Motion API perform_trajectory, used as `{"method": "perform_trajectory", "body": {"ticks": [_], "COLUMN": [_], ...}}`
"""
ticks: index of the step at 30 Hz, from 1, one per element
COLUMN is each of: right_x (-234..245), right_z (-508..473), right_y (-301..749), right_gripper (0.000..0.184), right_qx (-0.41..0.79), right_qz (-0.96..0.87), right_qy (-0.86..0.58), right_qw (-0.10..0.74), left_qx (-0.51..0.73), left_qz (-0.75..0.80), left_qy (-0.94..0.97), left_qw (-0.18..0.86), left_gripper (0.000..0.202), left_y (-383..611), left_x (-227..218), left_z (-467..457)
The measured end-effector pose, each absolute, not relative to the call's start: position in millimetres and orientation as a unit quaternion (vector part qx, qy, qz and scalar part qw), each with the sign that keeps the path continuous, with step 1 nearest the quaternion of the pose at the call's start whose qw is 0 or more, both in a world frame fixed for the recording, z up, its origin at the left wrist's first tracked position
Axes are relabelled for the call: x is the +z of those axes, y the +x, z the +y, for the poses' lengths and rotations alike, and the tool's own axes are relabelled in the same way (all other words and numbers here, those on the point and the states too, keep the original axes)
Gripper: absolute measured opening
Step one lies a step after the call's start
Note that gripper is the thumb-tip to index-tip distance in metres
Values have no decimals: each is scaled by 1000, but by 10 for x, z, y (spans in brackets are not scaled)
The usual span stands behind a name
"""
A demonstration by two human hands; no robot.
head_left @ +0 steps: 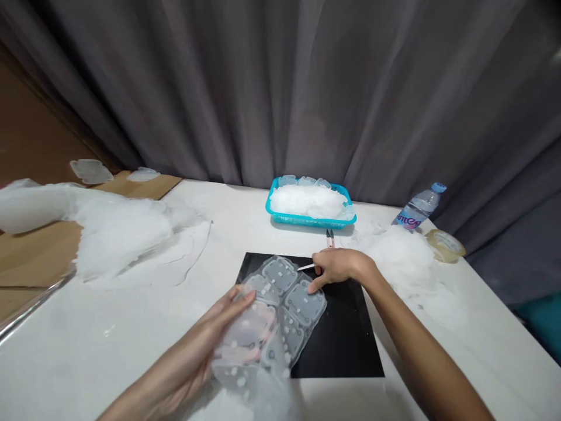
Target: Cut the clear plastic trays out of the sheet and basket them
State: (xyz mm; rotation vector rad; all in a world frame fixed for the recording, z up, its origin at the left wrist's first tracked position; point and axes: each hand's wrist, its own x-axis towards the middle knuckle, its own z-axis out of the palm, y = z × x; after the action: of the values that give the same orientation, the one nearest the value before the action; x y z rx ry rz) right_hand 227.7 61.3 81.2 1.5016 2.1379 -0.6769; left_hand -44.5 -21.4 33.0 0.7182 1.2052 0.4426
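Note:
My left hand [219, 336] grips a translucent moulded plastic sheet [280, 304] of several joined pieces, its fingers under the sheet and its thumb on top. The sheet lies partly over a black mat [346, 339] on the white table. My right hand [335, 268] rests on the far edge of the sheet, its fingers closed on a thin white stick-like tool [305, 267] that points left.
A blue basket [280, 215] heaped with clear plastic pieces stands at the back. Small red snips [329, 237] lie in front of it. A pile of white plastic scraps [397, 251], a water bottle [418, 209] and a tape roll [445, 244] are at right. Large clear plastic bags [118, 234] lie at left.

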Motion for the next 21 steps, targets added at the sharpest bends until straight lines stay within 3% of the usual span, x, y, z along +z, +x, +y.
{"method": "perform_trajectory", "body": {"ticks": [3, 6, 13, 16, 19, 21], "right_x": [780, 746, 622, 380, 28, -170], "right_z": [560, 483, 199, -146, -599, -884], "right_y": [2191, 2082, 2166, 2259, 2235, 2165], "right_gripper": [50, 50, 20, 15, 14, 21], "right_qx": [-256, -258, -259, -224, -141, -90], "right_qz": [786, 799, 811, 797, 753, 736], "right_qy": [518, 498, 506, 558, 632, 645], "right_qw": [219, 217, 140, 57, -114, -183], "left_qx": [216, 217, 220, 202, 193, 206], "left_qz": [548, 544, 566, 571, 589, 601], "left_qy": [369, 514, 616, 643, 638, 627], "left_qw": [719, 627, 502, 469, 458, 451], "left_gripper": [82, 78, 62, 61, 65, 66], "left_y": [-386, -390, -548, -597, -629, -641], "left_x": [321, 387, 303, 198, 108, 67], "left_z": [-399, -575, -728, -726, -761, -801]}}
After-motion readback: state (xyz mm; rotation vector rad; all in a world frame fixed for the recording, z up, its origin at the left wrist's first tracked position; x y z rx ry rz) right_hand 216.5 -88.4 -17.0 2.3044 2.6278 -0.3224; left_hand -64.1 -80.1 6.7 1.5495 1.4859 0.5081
